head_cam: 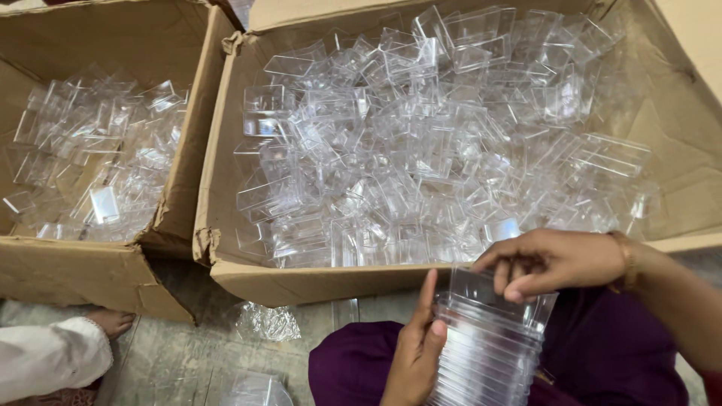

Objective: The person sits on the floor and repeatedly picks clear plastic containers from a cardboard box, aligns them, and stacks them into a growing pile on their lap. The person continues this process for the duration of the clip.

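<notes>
Grey stone floor [173,353] carries two open brown cardboard boxes side by side. Large cardboard box [301,282] on the right is heaped with loose clear plastic rectangular trays [421,150]; smaller cardboard box [68,274] on the left holds a thinner layer of clear flat plastic pieces [98,158]. Tall nested stack of clear plastic trays [489,346] sits over the person's lap on purple cloth [602,353], just in front of the large box's near wall. Left hand [414,353] is clenched around the stack's left side, thumb up along it. Right hand [556,262], gold bangle at the wrist, pinches the rim of the top tray on the stack. Crumpled clear plastic bag [267,322] lies on the floor near the large box's near-left corner. Another person's bare foot [111,322] and white sleeve [49,357] show at the lower left edge.
</notes>
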`<state>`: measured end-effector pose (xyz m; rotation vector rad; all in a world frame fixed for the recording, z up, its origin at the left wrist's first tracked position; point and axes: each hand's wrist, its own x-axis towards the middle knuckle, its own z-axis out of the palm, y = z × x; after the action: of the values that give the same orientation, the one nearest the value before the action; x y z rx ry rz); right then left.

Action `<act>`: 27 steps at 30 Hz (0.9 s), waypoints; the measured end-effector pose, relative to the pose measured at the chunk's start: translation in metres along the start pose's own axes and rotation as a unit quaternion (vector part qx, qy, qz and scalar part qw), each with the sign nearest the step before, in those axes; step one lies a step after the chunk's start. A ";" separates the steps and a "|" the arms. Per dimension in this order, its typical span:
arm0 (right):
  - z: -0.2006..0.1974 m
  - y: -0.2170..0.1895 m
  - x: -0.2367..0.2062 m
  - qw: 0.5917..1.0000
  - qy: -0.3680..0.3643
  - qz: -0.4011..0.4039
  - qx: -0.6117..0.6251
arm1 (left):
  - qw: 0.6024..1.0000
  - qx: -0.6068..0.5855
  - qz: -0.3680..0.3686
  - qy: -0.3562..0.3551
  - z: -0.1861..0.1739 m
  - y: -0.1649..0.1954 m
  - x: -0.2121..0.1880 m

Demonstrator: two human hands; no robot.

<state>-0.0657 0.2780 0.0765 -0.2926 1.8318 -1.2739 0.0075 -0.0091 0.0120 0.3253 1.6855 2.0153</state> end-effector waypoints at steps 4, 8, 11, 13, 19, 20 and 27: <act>-0.003 -0.018 0.009 0.997 -0.013 -0.039 -0.062 | 0.999 -0.007 0.044 -0.004 -0.005 0.002 -0.003; -0.008 -0.038 0.033 0.987 -0.059 -0.021 -0.151 | 0.998 0.048 0.038 -0.005 -0.019 0.001 -0.003; 0.010 -0.045 0.039 0.983 0.017 0.009 -0.182 | 0.999 -0.018 0.019 0.018 -0.026 -0.006 0.007; 0.010 -0.051 0.040 0.962 -0.025 -0.018 -0.271 | 0.997 0.021 0.077 0.015 -0.026 -0.016 0.012; -0.121 -0.059 0.110 0.829 0.261 0.098 -0.485 | 0.993 -0.084 0.079 0.019 -0.032 -0.062 0.016; -0.145 -0.048 0.131 0.785 0.256 0.125 -0.550 | 0.992 -0.095 0.086 0.019 -0.034 -0.070 0.016; -0.186 0.049 0.151 0.616 0.314 -0.036 -0.721 | 0.991 -0.078 0.084 0.071 -0.048 -0.090 0.004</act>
<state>-0.2838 0.3285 -0.0230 -0.8180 3.1285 0.5343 0.0006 -0.0375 -0.0856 0.2841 1.6170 2.3280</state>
